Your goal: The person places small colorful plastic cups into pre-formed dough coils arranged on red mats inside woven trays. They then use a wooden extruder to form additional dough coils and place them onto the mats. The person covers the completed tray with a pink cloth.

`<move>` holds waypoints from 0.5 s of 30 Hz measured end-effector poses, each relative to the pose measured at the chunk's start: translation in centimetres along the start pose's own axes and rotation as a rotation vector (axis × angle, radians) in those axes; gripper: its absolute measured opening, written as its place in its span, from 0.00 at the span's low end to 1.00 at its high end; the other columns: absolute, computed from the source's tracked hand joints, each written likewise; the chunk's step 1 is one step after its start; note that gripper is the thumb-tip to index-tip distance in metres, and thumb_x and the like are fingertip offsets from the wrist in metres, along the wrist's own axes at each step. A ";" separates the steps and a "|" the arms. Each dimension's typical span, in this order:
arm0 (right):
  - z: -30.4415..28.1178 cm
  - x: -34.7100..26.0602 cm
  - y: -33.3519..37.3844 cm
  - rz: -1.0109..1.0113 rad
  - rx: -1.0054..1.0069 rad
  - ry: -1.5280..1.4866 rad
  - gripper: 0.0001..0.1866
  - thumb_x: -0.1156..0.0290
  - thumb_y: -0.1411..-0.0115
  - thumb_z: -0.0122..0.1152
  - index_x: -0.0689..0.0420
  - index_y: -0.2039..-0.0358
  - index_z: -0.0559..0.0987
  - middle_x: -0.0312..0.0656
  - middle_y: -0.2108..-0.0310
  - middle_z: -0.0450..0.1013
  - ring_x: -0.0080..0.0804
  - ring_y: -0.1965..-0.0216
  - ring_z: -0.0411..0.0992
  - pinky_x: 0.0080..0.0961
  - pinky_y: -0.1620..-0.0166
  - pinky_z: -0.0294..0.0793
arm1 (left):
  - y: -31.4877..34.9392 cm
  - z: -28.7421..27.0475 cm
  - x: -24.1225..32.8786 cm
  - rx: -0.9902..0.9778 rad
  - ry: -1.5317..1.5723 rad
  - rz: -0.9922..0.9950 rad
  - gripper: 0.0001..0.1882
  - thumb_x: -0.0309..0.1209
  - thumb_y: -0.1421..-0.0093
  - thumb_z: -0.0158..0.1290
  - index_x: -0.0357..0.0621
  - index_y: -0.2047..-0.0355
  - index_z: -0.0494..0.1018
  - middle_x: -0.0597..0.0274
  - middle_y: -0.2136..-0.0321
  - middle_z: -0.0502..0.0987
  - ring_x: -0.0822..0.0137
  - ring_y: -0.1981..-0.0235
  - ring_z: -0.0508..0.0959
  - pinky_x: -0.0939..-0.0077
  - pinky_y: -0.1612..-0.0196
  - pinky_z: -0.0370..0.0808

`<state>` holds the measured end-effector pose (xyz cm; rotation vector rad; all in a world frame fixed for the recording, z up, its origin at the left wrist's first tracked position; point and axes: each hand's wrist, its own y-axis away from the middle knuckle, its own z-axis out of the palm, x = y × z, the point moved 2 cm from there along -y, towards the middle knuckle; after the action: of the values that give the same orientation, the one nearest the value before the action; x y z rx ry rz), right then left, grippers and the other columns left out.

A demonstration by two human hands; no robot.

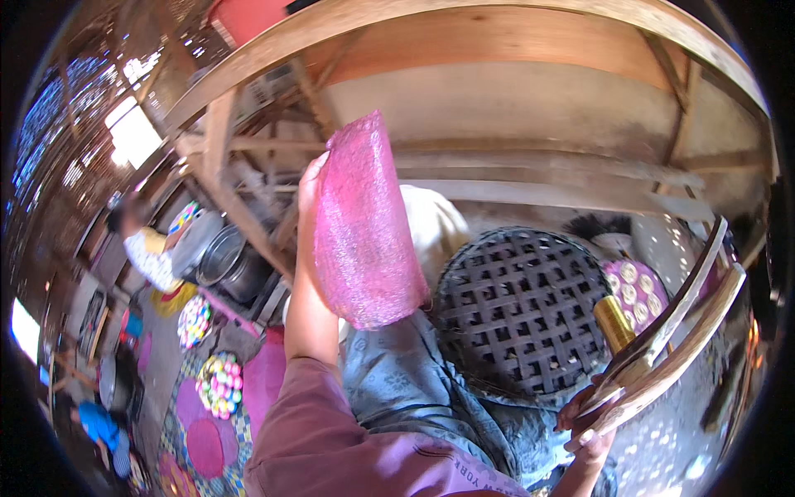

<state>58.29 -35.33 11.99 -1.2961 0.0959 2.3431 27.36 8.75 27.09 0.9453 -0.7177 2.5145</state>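
My left hand [310, 189] grips the edge of a large, thin pink sheet [364, 232], curled lengthwise and raised in front of me. Its surface looks rough and slightly shiny, and most of the fingers are hidden behind it. Low on the right, my right hand [590, 441] is closed round two long, pale wooden sticks [671, 356], which slant up and away to the right. A gold cylinder [613, 323] shows beside the sticks; whether it touches them I cannot tell. Between my hands, beyond my knees, lies a round, dark woven lattice [439, 311].
A pink tray [609, 269] of pale round pieces lies beyond the sticks. A wooden frame [530, 195] spans the far side. Flames [752, 335] show at the right edge. Leftward are a metal pot [232, 265], colourful heaps [219, 385] and two people [153, 253].
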 end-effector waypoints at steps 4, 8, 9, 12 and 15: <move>-0.7 -2.6 1.4 -0.116 0.109 0.000 0.55 0.59 0.61 0.76 0.62 0.37 0.53 0.44 0.68 0.67 0.31 0.74 0.68 0.31 0.72 0.70 | -4.9 5.1 -6.4 -0.056 -0.146 0.135 0.16 0.37 0.36 0.47 0.38 0.56 0.75 0.56 0.60 0.80 0.61 0.58 0.79 0.66 0.51 0.74; -0.6 -4.4 2.2 -0.167 0.150 0.037 0.53 0.61 0.61 0.76 0.61 0.38 0.55 0.44 0.69 0.67 0.30 0.72 0.68 0.29 0.70 0.70 | -7.0 7.2 -10.9 -0.194 -0.028 -0.024 0.17 0.38 0.36 0.47 0.38 0.56 0.75 0.56 0.59 0.80 0.61 0.58 0.79 0.66 0.50 0.73; -0.5 -4.6 2.4 -0.153 0.169 0.042 0.52 0.62 0.61 0.75 0.61 0.38 0.56 0.44 0.69 0.67 0.30 0.72 0.68 0.29 0.69 0.70 | -6.9 7.1 -12.0 -0.211 0.000 -0.059 0.17 0.38 0.36 0.47 0.38 0.55 0.75 0.56 0.59 0.80 0.60 0.58 0.79 0.66 0.50 0.73; 0.1 -5.1 2.8 -0.194 0.242 0.130 0.50 0.62 0.60 0.73 0.63 0.39 0.56 0.43 0.69 0.67 0.30 0.72 0.68 0.29 0.70 0.70 | -6.1 5.8 -15.9 -0.241 0.087 -0.153 0.18 0.39 0.37 0.48 0.39 0.55 0.75 0.56 0.59 0.80 0.60 0.58 0.79 0.66 0.50 0.73; 1.1 -5.1 3.4 -0.218 0.280 0.148 0.49 0.62 0.58 0.70 0.63 0.39 0.55 0.44 0.68 0.67 0.30 0.73 0.68 0.27 0.70 0.70 | -4.9 3.9 -21.1 -0.250 0.179 -0.239 0.18 0.39 0.37 0.48 0.39 0.55 0.75 0.56 0.59 0.80 0.60 0.58 0.79 0.66 0.49 0.73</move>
<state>58.33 -39.90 16.21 -1.2685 0.3026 1.9693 46.76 7.32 16.81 0.6665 -0.7887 2.2049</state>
